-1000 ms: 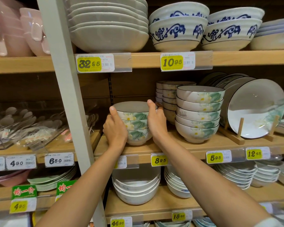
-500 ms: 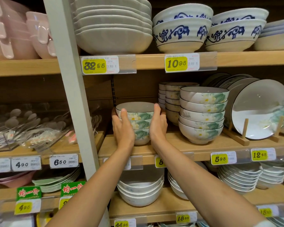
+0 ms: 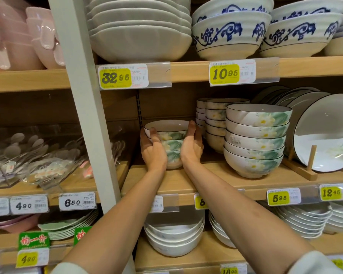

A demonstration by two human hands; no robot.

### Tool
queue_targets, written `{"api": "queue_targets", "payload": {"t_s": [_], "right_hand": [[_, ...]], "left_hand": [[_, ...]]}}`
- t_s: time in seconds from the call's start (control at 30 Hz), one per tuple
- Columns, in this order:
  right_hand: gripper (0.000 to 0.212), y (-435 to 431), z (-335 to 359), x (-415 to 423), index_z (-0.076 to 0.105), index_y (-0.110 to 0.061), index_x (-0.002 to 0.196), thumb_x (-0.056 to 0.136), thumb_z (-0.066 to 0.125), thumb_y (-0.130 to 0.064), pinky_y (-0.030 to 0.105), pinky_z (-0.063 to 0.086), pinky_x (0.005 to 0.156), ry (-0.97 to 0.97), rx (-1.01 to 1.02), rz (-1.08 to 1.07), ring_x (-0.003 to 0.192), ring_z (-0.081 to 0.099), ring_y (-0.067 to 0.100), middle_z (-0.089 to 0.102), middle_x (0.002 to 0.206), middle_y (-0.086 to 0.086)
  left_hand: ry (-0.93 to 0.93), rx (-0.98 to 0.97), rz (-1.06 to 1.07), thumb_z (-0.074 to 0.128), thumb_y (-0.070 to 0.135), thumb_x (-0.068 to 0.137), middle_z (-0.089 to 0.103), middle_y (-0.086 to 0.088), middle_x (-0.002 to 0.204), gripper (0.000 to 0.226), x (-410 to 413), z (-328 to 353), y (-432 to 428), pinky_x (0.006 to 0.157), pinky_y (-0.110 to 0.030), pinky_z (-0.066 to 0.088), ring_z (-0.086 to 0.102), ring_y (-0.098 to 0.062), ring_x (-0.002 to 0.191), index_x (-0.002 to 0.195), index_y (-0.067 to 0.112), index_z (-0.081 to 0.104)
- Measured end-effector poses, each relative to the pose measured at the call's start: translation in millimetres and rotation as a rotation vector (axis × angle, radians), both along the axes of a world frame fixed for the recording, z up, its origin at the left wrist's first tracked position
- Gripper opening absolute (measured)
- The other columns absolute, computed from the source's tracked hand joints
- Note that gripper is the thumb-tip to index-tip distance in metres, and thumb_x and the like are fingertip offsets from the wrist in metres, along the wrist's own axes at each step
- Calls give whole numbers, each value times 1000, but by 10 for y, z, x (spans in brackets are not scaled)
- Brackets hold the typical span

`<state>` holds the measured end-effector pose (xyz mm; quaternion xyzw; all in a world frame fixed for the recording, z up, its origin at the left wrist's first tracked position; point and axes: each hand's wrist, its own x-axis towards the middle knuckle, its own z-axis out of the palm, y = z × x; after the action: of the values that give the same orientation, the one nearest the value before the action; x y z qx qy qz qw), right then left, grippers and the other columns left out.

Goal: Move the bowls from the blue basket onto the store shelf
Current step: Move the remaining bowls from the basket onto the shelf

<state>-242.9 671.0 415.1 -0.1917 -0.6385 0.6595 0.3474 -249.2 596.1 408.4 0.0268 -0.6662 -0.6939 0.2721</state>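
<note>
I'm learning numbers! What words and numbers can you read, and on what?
"32 95": yellow price tag, top wooden shelf edge.
"10 95": second top yellow tag.
"4 90": left white tag.
"6 50": neighbouring white tag.
"5 95": middle-shelf yellow tag.
"12 45": rightmost yellow tag.
"4 90": lower-left yellow tag.
"18 95": bottom yellow tag.
"均一价": green sign.
"8": half-hidden yellow tag behind right arm.
Small print: too blurred.

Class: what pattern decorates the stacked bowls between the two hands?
The small stacked ceramic bowls carry pale yellow-centred flowers and green leaves; head view.
</note>
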Motion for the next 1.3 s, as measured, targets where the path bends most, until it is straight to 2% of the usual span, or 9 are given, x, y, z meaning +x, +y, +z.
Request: {"api": "queue_targets", "payload": {"t_s": [0.17, 0.3, 0.4, 0.5, 0.63, 0.77, 1.0, 1.2, 1.3], "right_hand": [[62, 86, 31, -251, 45, -26, 142, 97, 25, -63, 43, 30, 108, -32, 8, 48, 131, 41, 36, 49, 142, 14], [59, 130, 20, -440, 47, -26, 140, 98, 25, -61, 38, 30, 102, 15, 1, 81, 129, 43, 33, 52, 139, 12], [57, 142, 0, -580, 51, -29, 135, 97, 25, -63, 31, 28, 90, 63, -37, 97, 118, 47, 26, 57, 125, 5], [57, 157, -2, -739, 52, -29, 134, 97, 26, -62, 26, 29, 84, 98, -50, 93, 103, 48, 18, 57, 120, 2], [57, 189, -32, -1011, 53, -29, 136, 96, 28, -62, 29, 34, 91, 104, -122, 67, 121, 52, 26, 58, 131, 7], [59, 232, -52, -1277, 52, -28, 137, 97, 27, -63, 30, 35, 92, 87, -150, 78, 121, 53, 28, 58, 131, 10], [56, 257, -58, -1633, 52, -28, 136, 98, 25, -60, 28, 35, 87, 89, -144, 77, 117, 55, 28, 59, 128, 10], [55, 285, -100, -1830, 51, -27, 136, 99, 23, -58, 36, 40, 97, 65, -110, 67, 119, 55, 31, 58, 130, 12], [55, 303, -100, -1870, 51, -26, 136, 100, 22, -56, 33, 37, 94, 70, -96, 70, 121, 53, 32, 57, 132, 13]], "left_hand": [[5, 4, -18, 34, 48, 101, 44, -10, 149, 55, -248, 9, 28, 114, -38, 31, 41, -29, 136, 149, 21, 34], [1, -19, -46, 32, 47, 101, 43, -10, 149, 55, -463, 13, 32, 112, -36, 29, 41, -28, 136, 149, 21, 32], [-2, -23, -123, 31, 53, 100, 44, -7, 149, 57, -616, -7, 41, 112, -44, 34, 44, -29, 133, 151, 27, 28], [25, 5, -161, 31, 54, 100, 41, -4, 150, 58, -742, -44, 79, 109, -38, 35, 43, -25, 133, 152, 31, 22], [106, 19, -162, 33, 50, 101, 46, -4, 146, 54, -911, -71, 124, 111, -41, 38, 47, -22, 131, 150, 29, 28], [137, -8, -156, 31, 46, 102, 49, -8, 143, 52, -1147, -73, 144, 111, -44, 38, 48, -23, 131, 148, 21, 33], [131, -23, -146, 31, 45, 102, 55, -6, 137, 48, -1542, -117, 154, 107, -42, 42, 53, -20, 124, 145, 24, 39], [110, -63, -130, 27, 45, 103, 51, -8, 141, 51, -1795, -140, 148, 109, -41, 40, 50, -21, 127, 149, 24, 35], [104, -82, -125, 26, 47, 103, 47, -8, 145, 53, -1833, -138, 152, 112, -40, 36, 45, -22, 132, 150, 25, 31]]}}
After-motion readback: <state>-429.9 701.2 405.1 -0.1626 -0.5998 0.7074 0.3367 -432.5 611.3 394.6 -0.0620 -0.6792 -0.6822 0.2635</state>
